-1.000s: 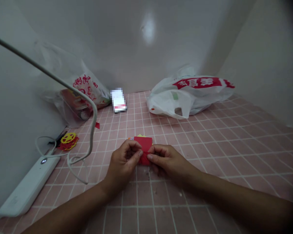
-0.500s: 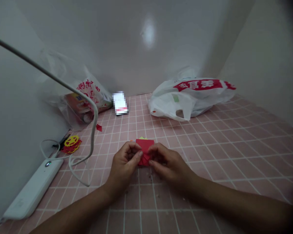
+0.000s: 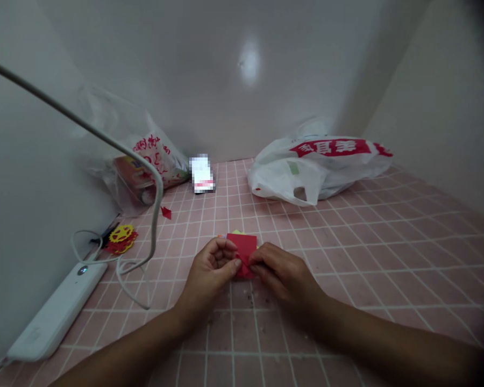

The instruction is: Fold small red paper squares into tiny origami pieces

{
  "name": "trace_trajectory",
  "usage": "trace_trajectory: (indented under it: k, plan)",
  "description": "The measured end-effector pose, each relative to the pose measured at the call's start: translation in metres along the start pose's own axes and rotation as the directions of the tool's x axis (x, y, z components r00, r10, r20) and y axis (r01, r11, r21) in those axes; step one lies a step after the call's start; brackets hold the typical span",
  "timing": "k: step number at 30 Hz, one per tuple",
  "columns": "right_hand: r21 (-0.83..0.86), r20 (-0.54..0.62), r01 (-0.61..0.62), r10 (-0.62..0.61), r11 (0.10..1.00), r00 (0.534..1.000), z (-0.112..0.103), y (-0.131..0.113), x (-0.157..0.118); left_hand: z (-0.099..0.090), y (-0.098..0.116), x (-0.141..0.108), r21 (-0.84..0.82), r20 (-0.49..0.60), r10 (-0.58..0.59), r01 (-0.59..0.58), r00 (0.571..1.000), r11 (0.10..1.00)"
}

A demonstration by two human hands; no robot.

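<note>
Red paper [image 3: 246, 243] sits between two bare hands above a tiled surface [image 3: 242, 333], its top lying flat and its lower part partly hidden by fingers. The left hand [image 3: 207, 271] has thumb and fingers drawn narrow at the paper's left edge, apparently holding it; the right hand [image 3: 292, 277] pinches the paper's lower right portion between closed fingertips. Small folds or flaps show between the two grips, though their exact layout is too small to tell.

Handling this fine looks best served by a steady left hand while the right works the flap with light fingertip pressure, edges matched before any crease is pressed hard. Pulling both sides at once could skew or tear the sheet.

A yellow piece [image 3: 237, 232] peeks out just beyond the paper. Farther beyond it, to the left, lie a red scrap [image 3: 166, 213] and a lit phone [image 3: 203, 173], its screen blurred. Left of the paper are a yellow cutout [image 3: 121, 233] on red cutouts [image 3: 131, 245], a looping cable [image 3: 155, 226] and a white device [image 3: 52, 317]. A clear bag [image 3: 173, 166] stands beyond the paper to the left, a white bag [image 3: 280, 177] to the right.
</note>
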State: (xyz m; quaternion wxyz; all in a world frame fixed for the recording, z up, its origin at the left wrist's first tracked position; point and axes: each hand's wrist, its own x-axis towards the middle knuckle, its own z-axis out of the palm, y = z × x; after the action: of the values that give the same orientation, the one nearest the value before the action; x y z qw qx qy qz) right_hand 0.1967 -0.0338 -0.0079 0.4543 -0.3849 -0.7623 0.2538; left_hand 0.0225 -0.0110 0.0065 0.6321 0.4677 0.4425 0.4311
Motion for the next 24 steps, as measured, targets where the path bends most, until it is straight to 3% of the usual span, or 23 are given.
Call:
trace_trajectory:
  k: [24]
  plan:
    - [-0.055,0.021,0.053,-0.051,0.997,0.998,0.0037,0.0019,-0.0005,0.0002,-0.0025,-0.0021,0.047,-0.035,-0.015,0.017,0.999,0.999]
